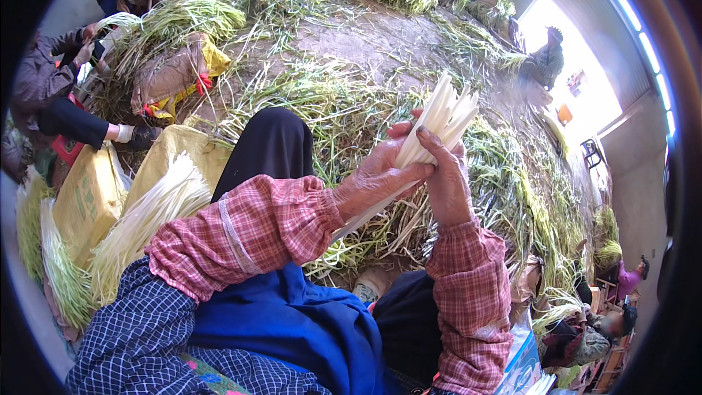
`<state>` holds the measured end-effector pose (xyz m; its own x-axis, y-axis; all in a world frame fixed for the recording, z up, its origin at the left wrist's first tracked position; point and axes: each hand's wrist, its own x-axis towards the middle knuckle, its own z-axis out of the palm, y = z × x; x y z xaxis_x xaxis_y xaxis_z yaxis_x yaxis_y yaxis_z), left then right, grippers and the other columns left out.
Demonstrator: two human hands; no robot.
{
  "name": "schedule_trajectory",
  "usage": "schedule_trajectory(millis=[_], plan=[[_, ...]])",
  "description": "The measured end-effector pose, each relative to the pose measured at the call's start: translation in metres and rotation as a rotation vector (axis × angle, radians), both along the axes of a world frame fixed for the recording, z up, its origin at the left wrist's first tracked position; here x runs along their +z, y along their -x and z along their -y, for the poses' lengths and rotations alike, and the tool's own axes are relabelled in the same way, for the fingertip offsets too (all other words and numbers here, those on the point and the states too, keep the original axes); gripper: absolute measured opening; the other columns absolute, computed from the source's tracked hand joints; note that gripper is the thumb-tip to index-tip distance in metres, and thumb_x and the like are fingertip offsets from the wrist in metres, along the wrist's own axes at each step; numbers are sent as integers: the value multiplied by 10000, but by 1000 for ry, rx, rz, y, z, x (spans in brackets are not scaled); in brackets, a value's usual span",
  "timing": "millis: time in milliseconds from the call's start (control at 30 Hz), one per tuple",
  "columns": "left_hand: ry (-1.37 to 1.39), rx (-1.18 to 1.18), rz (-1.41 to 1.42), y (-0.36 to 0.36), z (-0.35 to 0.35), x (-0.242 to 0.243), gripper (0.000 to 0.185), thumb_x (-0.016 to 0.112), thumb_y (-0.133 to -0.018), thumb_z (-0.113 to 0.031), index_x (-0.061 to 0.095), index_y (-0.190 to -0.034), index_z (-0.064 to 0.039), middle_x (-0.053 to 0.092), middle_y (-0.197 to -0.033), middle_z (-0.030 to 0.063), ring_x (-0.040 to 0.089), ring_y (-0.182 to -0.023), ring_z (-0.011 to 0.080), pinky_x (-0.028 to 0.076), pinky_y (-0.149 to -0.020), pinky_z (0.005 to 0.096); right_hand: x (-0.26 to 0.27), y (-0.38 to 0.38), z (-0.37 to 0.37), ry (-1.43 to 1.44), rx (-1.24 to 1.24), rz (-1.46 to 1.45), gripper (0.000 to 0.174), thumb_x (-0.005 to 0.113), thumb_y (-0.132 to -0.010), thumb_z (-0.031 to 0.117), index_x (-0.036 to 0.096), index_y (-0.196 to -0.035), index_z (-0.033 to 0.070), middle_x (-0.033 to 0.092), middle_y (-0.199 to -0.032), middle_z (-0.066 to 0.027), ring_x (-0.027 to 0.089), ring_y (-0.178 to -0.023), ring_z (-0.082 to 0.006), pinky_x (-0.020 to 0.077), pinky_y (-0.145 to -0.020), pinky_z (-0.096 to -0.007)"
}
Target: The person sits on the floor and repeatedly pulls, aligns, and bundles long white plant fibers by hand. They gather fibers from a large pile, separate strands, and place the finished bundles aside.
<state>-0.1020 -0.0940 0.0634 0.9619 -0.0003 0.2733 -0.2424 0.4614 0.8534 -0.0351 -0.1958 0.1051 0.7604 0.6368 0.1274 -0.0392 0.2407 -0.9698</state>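
My left hand (pixel 384 171) is wrapped around the middle of a bundle of pale stalks (pixel 436 126), perhaps blanched garlic chives. Thick white ends point up and away, while the lower stalks run back past my left wrist. My right hand (pixel 448 184) closes on the same bundle from the right, its thumb lying across the stalks near the white ends. Both hands meet there, and some fingers are hidden behind the stalks. Red plaid sleeve covers (pixel 274 225) reach to my wrists. Below the hands, loose green and yellowish stalks (pixel 411 230) cover the floor.
To my left, bundled white stalks (pixel 156 219) lean by yellow woven sacks (pixel 96 203). A tied sack (pixel 170 79) and leafy heaps (pixel 192 19) lie farther off. Other people sit at the left (pixel 49 82) and lower right (pixel 598 334). A bright doorway (pixel 581 77) opens right.
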Motion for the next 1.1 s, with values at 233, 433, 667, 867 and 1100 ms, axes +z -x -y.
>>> schedule_trajectory(millis=[233, 433, 667, 867, 1100], plan=[[-65, 41, -99, -3, 2, 4, 233, 622, -897, -225, 580, -1039, -46, 572, -827, -26, 509, -629, 22, 406, -516, 174, -1, -4, 7, 37, -56, -8, 455, 678, -789, 209, 533, -1130, -55, 668, -923, -139, 639, -816, -170, 528, -728, -275], [-150, 65, -129, -9, -1, -11, 265, 646, -875, -217, 577, -1054, -33, 585, -784, -22, 506, -602, 22, 408, -505, 176, -2, -30, 7, 218, -505, 510, 1012, 814, -658, 386, 248, -1403, 0, 460, -1268, -271, 520, -1135, -291, 510, -865, -386], [-168, 104, -182, -11, 1, -17, 271, 655, -868, -215, 567, -1046, -30, 584, -753, -12, 500, -579, 26, 401, -488, 183, 8, -30, 18, 544, -547, 1345, 267, 743, -737, 256, 702, -973, 137, 524, -1268, -87, 434, -1233, -294, 394, -998, -415], [-203, 87, -197, -14, 1, -27, 271, 669, -861, -233, 582, -1012, -25, 584, -732, -14, 495, -554, 31, 388, -476, 182, 9, -27, 21, 653, -536, 1400, 298, 749, -725, 243, 692, -987, 115, 556, -1234, -79, 470, -1203, -280, 437, -956, -406], [-231, 92, -184, -12, 1, -27, 292, 680, -853, -250, 591, -991, -9, 582, -709, -16, 497, -539, 30, 390, -468, 187, 4, -28, 20, 675, -553, 1246, 287, 770, -696, 239, 684, -922, 84, 586, -1183, -88, 496, -1164, -274, 450, -928, -395]])
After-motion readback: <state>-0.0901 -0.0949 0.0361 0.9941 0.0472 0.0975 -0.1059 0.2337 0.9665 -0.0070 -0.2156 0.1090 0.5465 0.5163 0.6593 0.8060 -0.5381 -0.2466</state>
